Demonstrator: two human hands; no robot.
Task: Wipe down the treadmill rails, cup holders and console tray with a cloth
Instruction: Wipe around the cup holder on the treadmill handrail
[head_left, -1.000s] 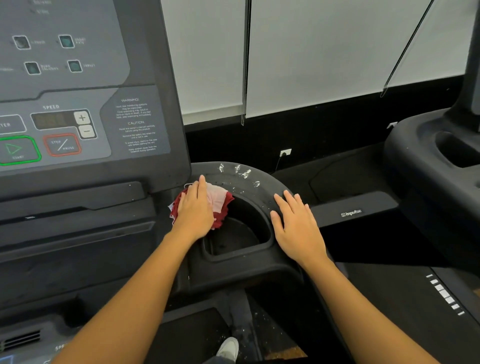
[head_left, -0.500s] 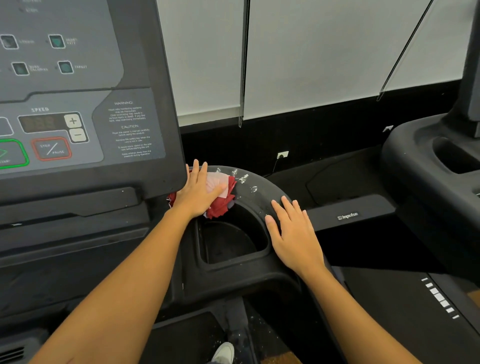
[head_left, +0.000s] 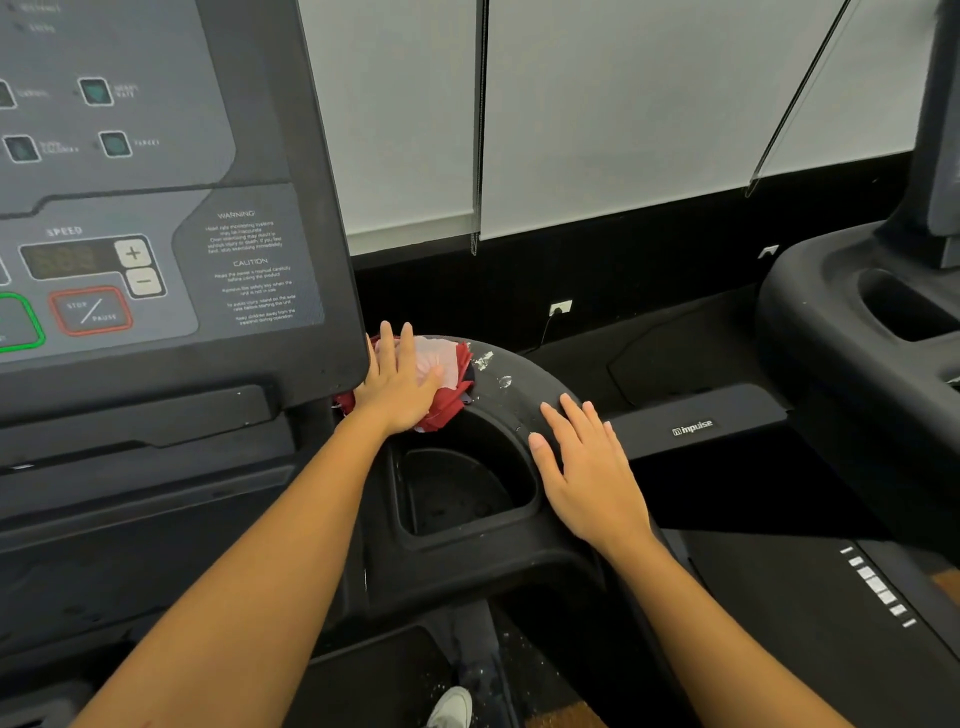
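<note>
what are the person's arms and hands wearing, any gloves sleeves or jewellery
Nothing is worn. The left hand and right hand have no gloves, and no rings show on the fingers in view. The left forearm and right forearm show no sleeve, watch or bracelet down to the picture's lower edge.

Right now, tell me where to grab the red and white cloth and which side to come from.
Pinch the bunched red edge of the red and white cloth, jutting out right of the flat left hand. Probably come from the right, over the black cup holder rim: the grey console blocks its left.
</note>
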